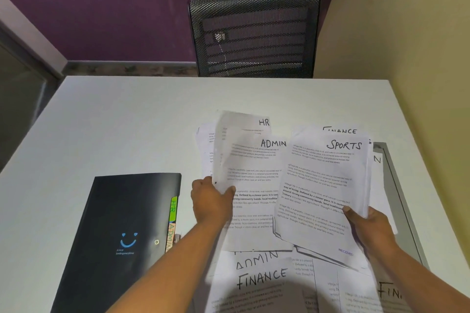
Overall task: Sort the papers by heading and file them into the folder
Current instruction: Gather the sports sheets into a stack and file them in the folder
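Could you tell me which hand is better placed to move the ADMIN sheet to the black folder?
Left. The left hand grips the ADMIN sheet right beside the folder; the right hand holds the SPORTS sheet, farther away.

1. The folder (pixel 114 223) is glossy black, with a blue smiley face (pixel 129 240) and pale small print on its cover.
2. At the folder's right edge, the green tab (pixel 173 207) is bright and the orange tab (pixel 169 236) is pale.
3. Right of the folder, the papers (pixel 254 173) are white with black handwritten headings and grey-black print; the SPORTS sheet (pixel 323 185) bears a blue stamp (pixel 346 252).
4. The desk (pixel 127 122) under the folder is white.
5. Beyond the folder, the chair (pixel 254 33) is black honeycomb mesh, the purple wall (pixel 101 7) is plain, and the side wall (pixel 407 33) is beige.
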Action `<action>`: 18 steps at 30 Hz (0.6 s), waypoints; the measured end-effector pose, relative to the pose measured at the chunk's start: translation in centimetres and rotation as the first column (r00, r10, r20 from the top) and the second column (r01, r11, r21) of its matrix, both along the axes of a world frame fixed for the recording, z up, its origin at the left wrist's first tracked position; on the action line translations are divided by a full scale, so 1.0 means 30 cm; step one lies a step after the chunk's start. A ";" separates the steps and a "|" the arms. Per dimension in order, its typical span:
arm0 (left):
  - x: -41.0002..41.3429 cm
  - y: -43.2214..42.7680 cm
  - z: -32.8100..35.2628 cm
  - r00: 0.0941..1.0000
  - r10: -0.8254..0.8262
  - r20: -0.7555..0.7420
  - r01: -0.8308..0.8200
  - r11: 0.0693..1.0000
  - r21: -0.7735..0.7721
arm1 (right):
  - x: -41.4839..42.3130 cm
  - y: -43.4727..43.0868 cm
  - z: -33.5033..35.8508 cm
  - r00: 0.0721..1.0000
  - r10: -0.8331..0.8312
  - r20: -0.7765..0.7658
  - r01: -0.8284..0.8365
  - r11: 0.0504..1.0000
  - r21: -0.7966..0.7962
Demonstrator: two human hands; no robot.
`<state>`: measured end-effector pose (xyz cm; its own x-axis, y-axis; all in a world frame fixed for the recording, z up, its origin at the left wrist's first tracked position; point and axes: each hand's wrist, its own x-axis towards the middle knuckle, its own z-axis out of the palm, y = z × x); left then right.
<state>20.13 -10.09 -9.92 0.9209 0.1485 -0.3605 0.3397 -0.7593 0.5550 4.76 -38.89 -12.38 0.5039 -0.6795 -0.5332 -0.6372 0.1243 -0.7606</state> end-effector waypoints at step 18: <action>0.066 -0.065 -0.018 0.946 0.276 -0.172 -0.326 0.798 -0.507 | -0.004 -0.002 -0.005 1.000 0.025 -0.011 -0.025 0.999 -0.029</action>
